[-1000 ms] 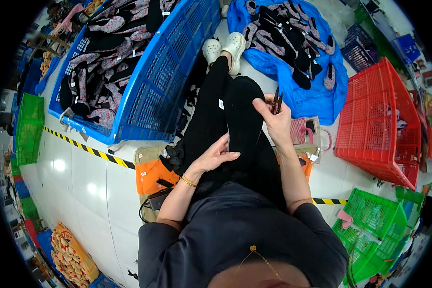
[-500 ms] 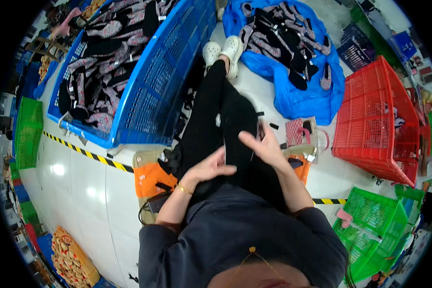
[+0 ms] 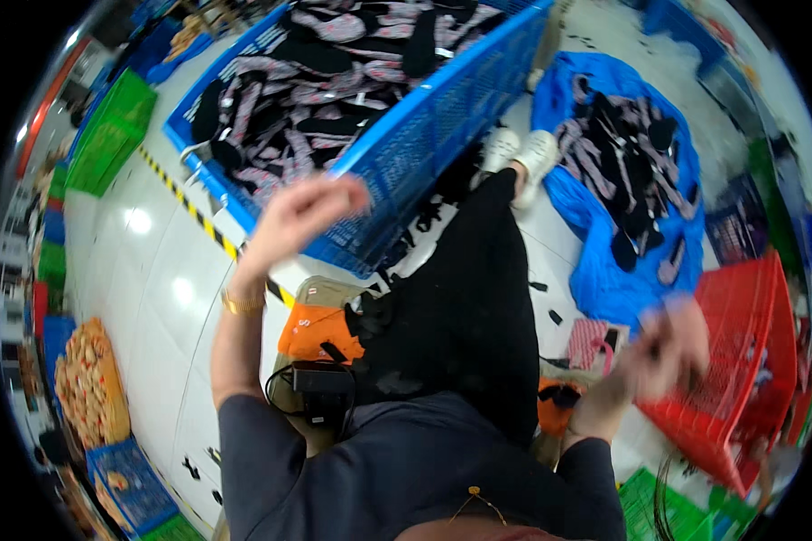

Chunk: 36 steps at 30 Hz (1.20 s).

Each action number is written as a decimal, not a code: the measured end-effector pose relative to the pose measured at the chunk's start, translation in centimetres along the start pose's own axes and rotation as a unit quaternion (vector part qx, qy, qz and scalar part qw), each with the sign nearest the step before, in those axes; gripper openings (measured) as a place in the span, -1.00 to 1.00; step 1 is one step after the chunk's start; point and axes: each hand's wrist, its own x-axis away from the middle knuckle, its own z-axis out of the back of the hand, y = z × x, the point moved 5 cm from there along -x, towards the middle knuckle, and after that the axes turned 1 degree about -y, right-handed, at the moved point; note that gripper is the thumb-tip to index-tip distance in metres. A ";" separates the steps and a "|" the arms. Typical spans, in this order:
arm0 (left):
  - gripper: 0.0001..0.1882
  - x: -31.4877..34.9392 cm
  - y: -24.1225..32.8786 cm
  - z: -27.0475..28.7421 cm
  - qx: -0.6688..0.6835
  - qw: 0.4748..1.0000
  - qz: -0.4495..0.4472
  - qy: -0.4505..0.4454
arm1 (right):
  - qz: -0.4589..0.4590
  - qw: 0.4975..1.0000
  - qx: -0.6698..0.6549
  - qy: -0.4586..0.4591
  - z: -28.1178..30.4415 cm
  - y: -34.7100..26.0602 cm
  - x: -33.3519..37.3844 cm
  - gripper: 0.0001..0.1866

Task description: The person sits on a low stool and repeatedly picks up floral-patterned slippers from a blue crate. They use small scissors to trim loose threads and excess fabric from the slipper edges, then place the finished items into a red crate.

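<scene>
My left hand [image 3: 309, 218] is raised over the near corner of a big blue crate [image 3: 442, 135], its thumb and fingers loosely apart and nothing visible in them; its fingertips are blurred. The crate is heaped with soft, long pieces [image 3: 334, 81] in black and pink-grey pattern with white labels. Out to the right, my right hand [image 3: 666, 353] is smeared by motion in front of a red crate [image 3: 740, 334]. Something dark shows at its fingers, but I cannot make out what it is or whether it is held. My lap, in black trousers, lies between the hands.
A blue plastic sheet [image 3: 586, 261] bearing more patterned pieces lies ahead right. A pink checked item [image 3: 588, 344] sits beside the red crate. Dark scraps dot the white floor. Green crates [image 3: 113, 131], yellow-black floor tape [image 3: 185, 203] and a cream-coloured heap [image 3: 90, 383] are around me.
My hands have parted from over my lap: the left has risen forward and left to the blue crate, the right has swung out to the red crate. The view has turned left.
</scene>
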 end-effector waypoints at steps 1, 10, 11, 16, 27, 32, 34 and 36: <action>-0.69 -2.7 0.0 2.8 -0.059 0.997 -0.020 0.046 | 0.219 0.963 0.133 0.090 2.2 -2.8 1.4 -0.81; -0.69 -21.3 -18.5 18.0 -0.020 0.943 0.244 0.227 | 0.086 0.985 0.119 0.085 2.4 0.3 1.0 -0.78; -0.70 -22.9 -19.8 17.4 0.046 0.929 0.265 0.253 | 0.075 0.986 0.126 0.082 2.3 0.6 0.9 -0.78; -0.77 -28.4 -26.1 20.0 0.249 0.819 0.222 0.467 | 0.055 0.986 0.146 0.053 1.8 1.7 0.4 -0.76; -0.80 -24.6 -20.7 19.2 0.407 0.829 0.115 0.367 | 0.025 0.989 0.135 0.046 1.5 1.2 -0.4 -0.71; -0.77 -16.4 -6.9 7.6 0.422 0.887 0.082 0.167 | -0.055 0.996 0.035 0.066 0.0 -0.5 -1.7 -0.69; -0.77 -11.5 -4.2 2.9 0.390 0.907 0.065 0.149 | -0.191 0.978 -0.082 0.024 -4.0 1.0 -2.0 -0.69; -0.77 -8.2 -3.0 -2.3 0.395 0.911 0.069 0.096 | -0.341 0.919 -0.199 -0.008 -7.6 3.7 -0.2 -0.68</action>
